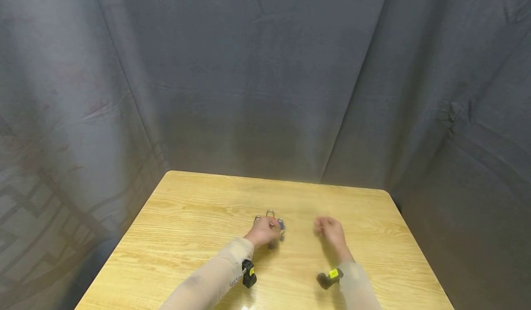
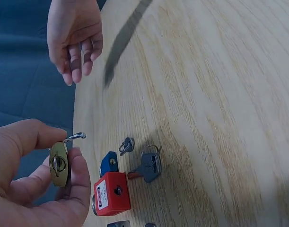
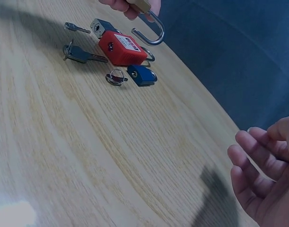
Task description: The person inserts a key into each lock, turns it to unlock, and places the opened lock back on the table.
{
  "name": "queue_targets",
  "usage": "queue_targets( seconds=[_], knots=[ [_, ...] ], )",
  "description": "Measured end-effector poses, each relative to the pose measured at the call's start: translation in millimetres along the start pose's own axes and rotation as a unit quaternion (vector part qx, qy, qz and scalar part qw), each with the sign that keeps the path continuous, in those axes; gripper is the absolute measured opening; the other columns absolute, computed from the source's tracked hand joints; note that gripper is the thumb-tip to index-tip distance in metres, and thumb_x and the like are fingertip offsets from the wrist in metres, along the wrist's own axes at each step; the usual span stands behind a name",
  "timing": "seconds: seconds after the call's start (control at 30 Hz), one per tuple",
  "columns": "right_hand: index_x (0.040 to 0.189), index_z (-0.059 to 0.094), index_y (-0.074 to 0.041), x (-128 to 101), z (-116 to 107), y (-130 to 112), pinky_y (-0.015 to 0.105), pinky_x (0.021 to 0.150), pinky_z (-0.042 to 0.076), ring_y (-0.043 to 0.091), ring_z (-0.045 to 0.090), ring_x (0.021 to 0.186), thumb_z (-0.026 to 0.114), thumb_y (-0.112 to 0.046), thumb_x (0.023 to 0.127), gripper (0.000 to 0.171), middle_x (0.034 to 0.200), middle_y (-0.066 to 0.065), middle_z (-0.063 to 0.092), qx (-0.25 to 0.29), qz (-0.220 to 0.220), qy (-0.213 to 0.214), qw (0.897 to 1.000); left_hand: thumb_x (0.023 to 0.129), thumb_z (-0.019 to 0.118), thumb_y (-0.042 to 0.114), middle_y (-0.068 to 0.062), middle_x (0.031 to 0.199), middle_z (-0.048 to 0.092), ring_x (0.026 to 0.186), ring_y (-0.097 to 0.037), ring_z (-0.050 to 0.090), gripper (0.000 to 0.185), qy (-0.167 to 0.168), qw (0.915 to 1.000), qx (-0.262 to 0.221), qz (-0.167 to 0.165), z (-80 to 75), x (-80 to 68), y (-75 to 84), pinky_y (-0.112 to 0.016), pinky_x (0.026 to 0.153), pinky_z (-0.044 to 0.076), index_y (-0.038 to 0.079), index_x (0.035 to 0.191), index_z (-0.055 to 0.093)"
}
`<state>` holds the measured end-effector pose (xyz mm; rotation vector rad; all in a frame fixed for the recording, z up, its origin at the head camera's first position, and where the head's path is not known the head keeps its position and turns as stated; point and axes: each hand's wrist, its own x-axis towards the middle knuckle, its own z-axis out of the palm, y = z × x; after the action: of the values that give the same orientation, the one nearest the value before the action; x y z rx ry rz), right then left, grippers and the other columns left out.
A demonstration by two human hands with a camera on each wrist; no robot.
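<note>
Brass padlock (image 2: 59, 164) pinched in your left hand (image 2: 30, 184), held above table (image 1: 199, 217) mid-width, shackle swung open. Your right hand (image 1: 329, 230) relaxed, empty, well apart. Red padlock (image 2: 112, 193), blue padlock (image 2: 109, 163), keys (image 2: 148, 166) clustered beneath. Bare wood toward every edge.

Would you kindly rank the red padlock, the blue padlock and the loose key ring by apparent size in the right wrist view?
1. Red padlock, clearly largest.
2. Blue padlock.
3. Key ring, slightly smaller than the blue padlock; they lie side by side, so distance hardly matters.
</note>
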<state>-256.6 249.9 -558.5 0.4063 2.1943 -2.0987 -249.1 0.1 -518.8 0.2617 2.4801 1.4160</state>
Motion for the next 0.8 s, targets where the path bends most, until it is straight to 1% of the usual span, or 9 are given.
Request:
queue_targets(
  seconds=[0.13, 0.27, 0.37, 0.47, 0.53, 0.6, 0.7, 0.77, 0.8],
  knots=[
    [0.129, 0.046, 0.007, -3.1, 0.2, -1.4, 0.031, 0.084, 0.054, 0.019, 0.054, 0.088, 0.038, -0.018, 0.103, 0.037, 0.105, 0.01, 0.057, 0.003, 0.001, -0.002, 1.0, 0.08, 0.072, 0.006, -0.018, 0.114, 0.064, 0.097, -0.029, 0.06, 0.028, -0.004, 0.9994, 0.026, 0.024, 2.5, 0.1, 1.6, -0.037, 0.076, 0.057, -0.001, 0.106, 0.067],
    [0.128, 0.047, 0.008, -5.0, 0.1, -2.4, 0.031, 0.085, 0.054, 0.02, 0.055, 0.09, 0.039, -0.018, 0.103, 0.037, 0.107, 0.012, 0.058, -0.016, -0.005, 0.001, 1.0, 0.077, 0.075, 0.006, -0.019, 0.12, 0.063, 0.088, -0.027, 0.063, 0.037, -0.006, 0.9977, 0.052, 0.042, 4.8, 0.8, 3.4, -0.032, 0.068, 0.057, -0.002, 0.112, 0.066],
    [0.128, 0.048, 0.008, -5.8, -0.3, -2.7, 0.031, 0.085, 0.054, 0.02, 0.057, 0.091, 0.04, -0.018, 0.103, 0.037, 0.109, 0.014, 0.059, -0.027, -0.007, 0.004, 1.0, 0.075, 0.075, 0.005, -0.019, 0.117, 0.063, 0.082, -0.025, 0.063, 0.043, -0.002, 0.9952, 0.08, 0.056, 6.7, 2.1, 4.5, -0.032, 0.07, 0.057, -0.003, 0.116, 0.063],
    [0.129, 0.047, 0.008, -6.5, -0.7, -2.4, 0.031, 0.087, 0.054, 0.021, 0.056, 0.093, 0.04, -0.018, 0.103, 0.037, 0.111, 0.015, 0.058, -0.021, -0.005, 0.002, 1.0, 0.074, 0.074, 0.003, -0.018, 0.115, 0.064, 0.09, -0.023, 0.063, 0.047, 0.008, 0.991, 0.115, 0.069, 9.3, 3.4, 5.0, -0.032, 0.078, 0.057, -0.003, 0.119, 0.06],
    [0.128, 0.048, 0.009, -6.7, -0.8, -2.1, 0.03, 0.084, 0.055, 0.02, 0.057, 0.091, 0.04, -0.017, 0.103, 0.037, 0.109, 0.015, 0.059, -0.026, -0.01, 0.009, 1.0, 0.074, 0.073, 0.0, -0.018, 0.113, 0.064, 0.089, -0.022, 0.063, 0.048, 0.009, 0.9901, 0.12, 0.071, 11.2, 3.9, 5.5, -0.03, 0.075, 0.057, -0.003, 0.119, 0.057],
    [0.129, 0.047, 0.01, -7.0, -0.7, -1.7, 0.029, 0.083, 0.055, 0.019, 0.057, 0.09, 0.039, -0.016, 0.103, 0.037, 0.109, 0.015, 0.059, -0.013, -0.01, 0.008, 1.0, 0.075, 0.073, -0.001, -0.017, 0.109, 0.064, 0.083, -0.019, 0.062, 0.048, 0.006, 0.9903, 0.121, 0.068, 12.6, 3.9, 6.3, -0.026, 0.07, 0.056, -0.003, 0.119, 0.056],
    [0.129, 0.045, 0.01, -7.6, -0.4, -1.5, 0.028, 0.084, 0.055, 0.017, 0.057, 0.089, 0.038, -0.014, 0.103, 0.037, 0.108, 0.014, 0.059, 0.012, -0.008, 0.009, 1.0, 0.077, 0.071, -0.003, -0.015, 0.103, 0.062, 0.068, -0.014, 0.058, 0.045, -0.004, 0.9921, 0.11, 0.061, 13.9, 4.4, 7.4, -0.022, 0.056, 0.052, -0.002, 0.119, 0.054],
    [0.132, 0.043, 0.01, -7.9, -0.4, -1.2, 0.029, 0.087, 0.054, 0.016, 0.056, 0.09, 0.037, -0.014, 0.103, 0.037, 0.109, 0.013, 0.057, 0.042, 0.0, 0.003, 0.999, 0.078, 0.07, -0.003, -0.014, 0.106, 0.059, 0.067, -0.013, 0.056, 0.044, -0.004, 0.9913, 0.117, 0.061, 14.4, 5.3, 7.6, -0.02, 0.055, 0.051, -0.001, 0.118, 0.055],
    [0.132, 0.042, 0.01, -8.0, -0.5, -1.2, 0.029, 0.087, 0.054, 0.016, 0.056, 0.09, 0.038, -0.014, 0.103, 0.038, 0.108, 0.013, 0.057, 0.046, -0.001, 0.004, 0.999, 0.078, 0.071, -0.003, -0.014, 0.109, 0.057, 0.069, -0.013, 0.056, 0.043, -0.002, 0.9908, 0.121, 0.061, 14.8, 6.1, 7.5, -0.019, 0.057, 0.051, -0.001, 0.118, 0.055]
  ],
)
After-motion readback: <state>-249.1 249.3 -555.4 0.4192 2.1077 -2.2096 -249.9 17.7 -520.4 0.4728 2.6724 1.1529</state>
